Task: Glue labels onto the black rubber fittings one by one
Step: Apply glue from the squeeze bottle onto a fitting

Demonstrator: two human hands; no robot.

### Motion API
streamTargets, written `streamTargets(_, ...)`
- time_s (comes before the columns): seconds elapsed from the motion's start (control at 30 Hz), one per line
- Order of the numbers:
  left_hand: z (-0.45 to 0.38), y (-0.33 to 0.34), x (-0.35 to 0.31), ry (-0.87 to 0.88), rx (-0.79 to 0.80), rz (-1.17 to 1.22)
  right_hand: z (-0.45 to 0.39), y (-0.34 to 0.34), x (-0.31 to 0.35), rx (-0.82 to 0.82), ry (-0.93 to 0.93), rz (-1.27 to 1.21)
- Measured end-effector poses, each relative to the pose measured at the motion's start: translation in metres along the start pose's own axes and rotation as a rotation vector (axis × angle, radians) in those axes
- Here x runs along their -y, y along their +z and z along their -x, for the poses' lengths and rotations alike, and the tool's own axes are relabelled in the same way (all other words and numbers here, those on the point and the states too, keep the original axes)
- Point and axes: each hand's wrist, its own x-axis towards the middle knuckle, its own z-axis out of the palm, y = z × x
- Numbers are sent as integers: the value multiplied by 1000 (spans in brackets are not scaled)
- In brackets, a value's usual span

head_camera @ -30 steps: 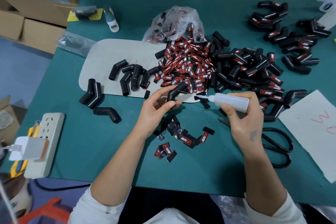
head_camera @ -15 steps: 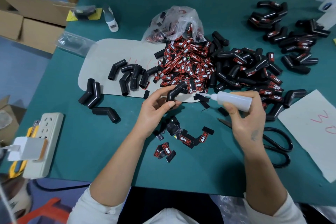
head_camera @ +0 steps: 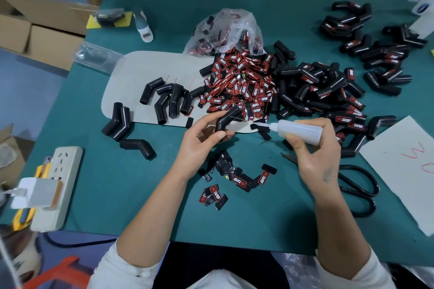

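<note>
fitting in hand: black bent rubber fitting point(head_camera: 227, 119), centre of frame, held just above the near edge of the grey mat point(head_camera: 136, 70), one end angled up toward the label pile
left hand: left hand point(head_camera: 203, 139) grips the fitting, thumb on its lower end, fingers curled round the upper part
right hand: right hand point(head_camera: 314, 148) wrapped round a white glue bottle point(head_camera: 298, 131), right of centre; bottle lies roughly level, nozzle aimed left toward the fitting
nozzle gap: tip is near the fitting, not touching it; black pieces on the table lie under the tip
label pile: red-and-black labels point(head_camera: 242, 82) heaped at upper centre, spilling from a clear plastic bag point(head_camera: 225, 30)
loose labels: small scatter point(head_camera: 234, 178) on the green table point(head_camera: 117, 183), below and between the hands, some face down
bare fittings: group point(head_camera: 169, 98) on the mat left of centre; three more point(head_camera: 124, 129) off its lower left edge
labelled fittings: heap point(head_camera: 328, 94) right of the label pile; second cluster point(head_camera: 375, 47) in the upper right
scissors: black-handled scissors point(head_camera: 359, 185) lower right, partly behind the right wrist
paper: white sheet point(head_camera: 408, 166) with red marks at the right edge
power strip: power strip point(head_camera: 58, 183) at lower left with a white plug in it
</note>
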Motion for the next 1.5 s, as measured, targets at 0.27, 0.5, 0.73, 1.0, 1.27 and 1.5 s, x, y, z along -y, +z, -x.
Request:
streamTargets(0.27,0,0,-1,-4,-4,23,-1,-1,0,-11,-2,11)
streamTargets(0.5,0,1,-3,-2,-2,34,-2,-2,-1,-37,8,7)
streamTargets(0.73,1,1,-4,-4,-4,36,-2,-2,-2,-29,13,-1)
streamTargets(1.0,1,3,-7,-2,-8,16,-2,-2,-1,-37,11,-1)
streamTargets(1.27,1,3,-8,-3,-13,12,-1,-1,0,-5,6,-1)
streamTargets(1.5,1,2,-7,-14,-12,10,-1,0,-1,-4,-2,-3)
